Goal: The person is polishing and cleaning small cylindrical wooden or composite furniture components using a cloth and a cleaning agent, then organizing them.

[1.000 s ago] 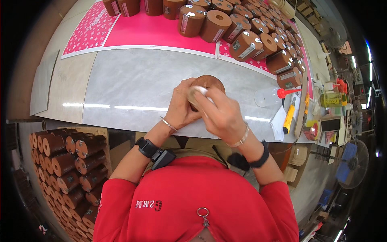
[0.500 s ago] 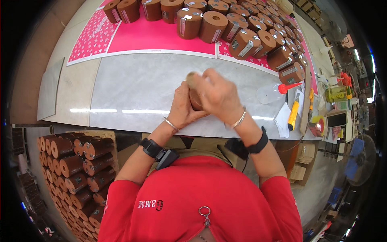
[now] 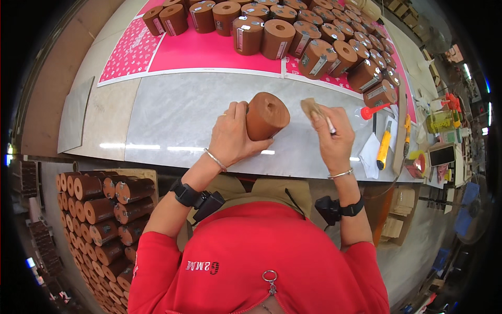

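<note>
My left hand (image 3: 230,137) grips the side of a brown wooden-looking cylinder (image 3: 274,121) with a round hole in its top end. The cylinder is tilted over the grey work surface. Off to its right, apart from it, my right hand (image 3: 339,138) is closed on a small folded tan piece (image 3: 309,107), cloth or sandpaper, I cannot tell which. A thin white stick-like thing (image 3: 331,125) also shows between those fingers; its kind is unclear.
Many similar brown cylinders (image 3: 278,37) stand on a pink sheet (image 3: 204,57) at the back. A red-tipped squeeze bottle (image 3: 372,111), yellow cutter (image 3: 384,147) and white paper (image 3: 370,157) lie right. More cylinders (image 3: 99,210) are stacked at lower left.
My right hand has moved right, away from the cylinder, carrying the tan piece. The cylinder, formerly mostly covered by my hands, now shows its holed end.
</note>
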`<state>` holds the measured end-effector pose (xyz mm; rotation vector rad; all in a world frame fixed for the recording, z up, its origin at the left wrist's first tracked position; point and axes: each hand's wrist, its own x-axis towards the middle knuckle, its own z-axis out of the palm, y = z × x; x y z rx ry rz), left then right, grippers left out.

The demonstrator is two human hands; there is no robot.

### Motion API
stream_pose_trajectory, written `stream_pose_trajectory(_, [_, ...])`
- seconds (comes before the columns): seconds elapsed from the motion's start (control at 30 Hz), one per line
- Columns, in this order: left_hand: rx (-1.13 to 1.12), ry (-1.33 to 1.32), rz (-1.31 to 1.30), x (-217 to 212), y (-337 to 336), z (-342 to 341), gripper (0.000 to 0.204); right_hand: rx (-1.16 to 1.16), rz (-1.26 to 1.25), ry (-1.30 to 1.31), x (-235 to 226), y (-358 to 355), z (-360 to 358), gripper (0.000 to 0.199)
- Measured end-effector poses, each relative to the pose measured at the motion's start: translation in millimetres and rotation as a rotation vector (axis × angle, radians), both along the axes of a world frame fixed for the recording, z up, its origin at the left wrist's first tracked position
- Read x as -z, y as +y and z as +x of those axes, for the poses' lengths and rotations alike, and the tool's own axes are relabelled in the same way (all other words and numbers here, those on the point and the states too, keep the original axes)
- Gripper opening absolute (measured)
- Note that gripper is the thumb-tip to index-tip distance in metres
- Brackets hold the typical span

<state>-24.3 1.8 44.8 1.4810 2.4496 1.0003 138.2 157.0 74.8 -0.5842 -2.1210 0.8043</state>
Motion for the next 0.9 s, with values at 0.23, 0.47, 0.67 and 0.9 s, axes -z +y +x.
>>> stream_pose_trajectory(0.23, [-0.025,0.24,-0.073,-2.9,4.9,-7.0,0.083,-0.168,0.149,0.067,25.9,-22.4,-39.6,0.021])
stream_pose_trajectory(0.47, [-0.041,-0.206,0.088,43.1,-30.8,-16.6,0.093,-0.009,0.288,0.028,43.7,-26.2,-56.3,0.024])
stream_pose_trajectory(0.67, [-0.178,-0.208,0.26,57.2,-17.6,-6.9,0.085,-0.166,0.606,0.074,49.7,-61.8,-69.7,0.028])
stream_pose_trajectory(0.9, [-0.224,-0.129,0.217,54.8,-14.7,1.8,0.081,-0.141,0.611,0.035,51.5,-54.4,-61.8,0.029])
